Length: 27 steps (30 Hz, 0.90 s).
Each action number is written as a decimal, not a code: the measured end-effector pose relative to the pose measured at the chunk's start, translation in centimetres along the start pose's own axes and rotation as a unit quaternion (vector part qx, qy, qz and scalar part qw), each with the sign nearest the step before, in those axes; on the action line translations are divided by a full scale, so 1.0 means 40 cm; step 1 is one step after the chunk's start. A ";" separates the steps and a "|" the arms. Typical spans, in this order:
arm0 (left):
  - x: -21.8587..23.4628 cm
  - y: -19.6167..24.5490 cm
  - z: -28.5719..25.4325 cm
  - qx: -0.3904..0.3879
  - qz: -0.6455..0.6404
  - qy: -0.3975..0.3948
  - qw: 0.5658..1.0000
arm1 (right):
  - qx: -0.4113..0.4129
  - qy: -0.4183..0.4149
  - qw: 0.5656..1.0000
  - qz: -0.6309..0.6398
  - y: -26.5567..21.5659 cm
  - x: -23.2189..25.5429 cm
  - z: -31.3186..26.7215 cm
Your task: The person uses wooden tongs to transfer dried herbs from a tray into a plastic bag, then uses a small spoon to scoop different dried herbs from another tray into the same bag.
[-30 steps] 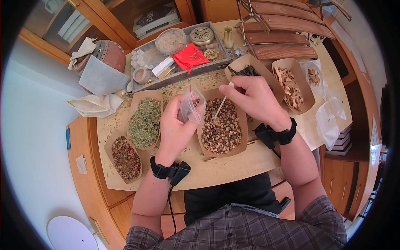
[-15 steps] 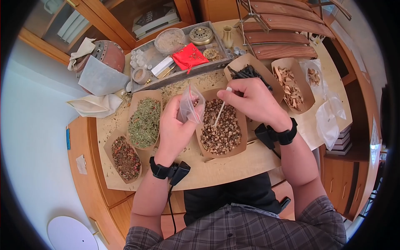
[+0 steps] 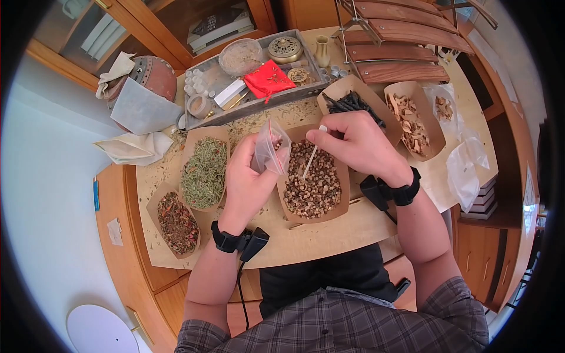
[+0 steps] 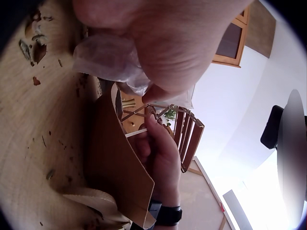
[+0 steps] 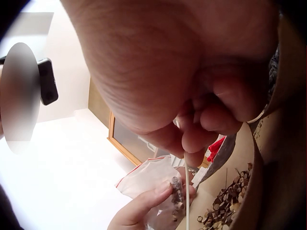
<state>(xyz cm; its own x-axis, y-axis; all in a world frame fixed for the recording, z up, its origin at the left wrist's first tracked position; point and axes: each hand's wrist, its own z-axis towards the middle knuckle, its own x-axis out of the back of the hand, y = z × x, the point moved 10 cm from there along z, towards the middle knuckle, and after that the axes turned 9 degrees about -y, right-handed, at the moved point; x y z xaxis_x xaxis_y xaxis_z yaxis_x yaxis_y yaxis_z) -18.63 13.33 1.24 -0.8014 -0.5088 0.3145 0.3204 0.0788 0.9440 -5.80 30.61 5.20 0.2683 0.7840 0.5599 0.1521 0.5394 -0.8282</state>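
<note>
My left hand (image 3: 250, 176) holds a small clear zip bag (image 3: 269, 148) with a red seal strip upright, just left of a brown paper tray (image 3: 340, 189) heaped with small brown dried pieces (image 3: 312, 182). In the right wrist view the zip bag (image 5: 152, 179) has a few brown pieces in it. My right hand (image 3: 356, 144) pinches a thin white scoop stick (image 3: 312, 154) whose tip dips into those pieces. The left wrist view shows the bag (image 4: 108, 64) bunched under my fingers, and my right hand (image 4: 160, 158) beyond the tray's wall.
Paper trays hold green herbs (image 3: 205, 167), reddish-brown mix (image 3: 176, 223), black sticks (image 3: 352, 103) and pale wood chips (image 3: 412, 123). A grey tray (image 3: 207, 117) of small items sits behind. Clear plastic bags (image 3: 465, 165) lie right; a wooden slatted rack (image 3: 400, 47) stands at the back.
My right hand has shifted slightly left and down, bringing the scoop's tip lower into the brown pieces. My left hand and the bag have stayed in place.
</note>
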 end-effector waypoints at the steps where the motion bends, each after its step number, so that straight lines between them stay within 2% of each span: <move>1: 0.000 -0.001 0.000 0.000 0.000 0.000 1.000 | 0.000 0.000 1.000 0.000 -0.001 0.000 -0.001; 22: -0.004 -0.010 0.000 0.000 0.024 -0.013 1.000 | 0.003 -0.011 1.000 -0.009 -0.017 -0.004 -0.002; 24: -0.005 -0.005 0.001 -0.022 0.043 -0.016 0.999 | 0.010 -0.011 1.000 -0.011 -0.022 -0.004 -0.003; 27: -0.006 -0.007 0.001 -0.007 0.045 -0.020 0.999 | 0.014 -0.009 1.000 -0.018 -0.026 -0.004 -0.003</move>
<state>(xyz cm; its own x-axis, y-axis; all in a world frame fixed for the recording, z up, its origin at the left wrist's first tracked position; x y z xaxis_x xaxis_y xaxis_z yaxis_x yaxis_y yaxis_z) -18.55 13.46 0.89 -0.7884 -0.4653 0.4024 0.3990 0.1110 0.9102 -5.89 29.90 5.97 0.2460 0.7690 0.5900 0.1354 0.5755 -0.8065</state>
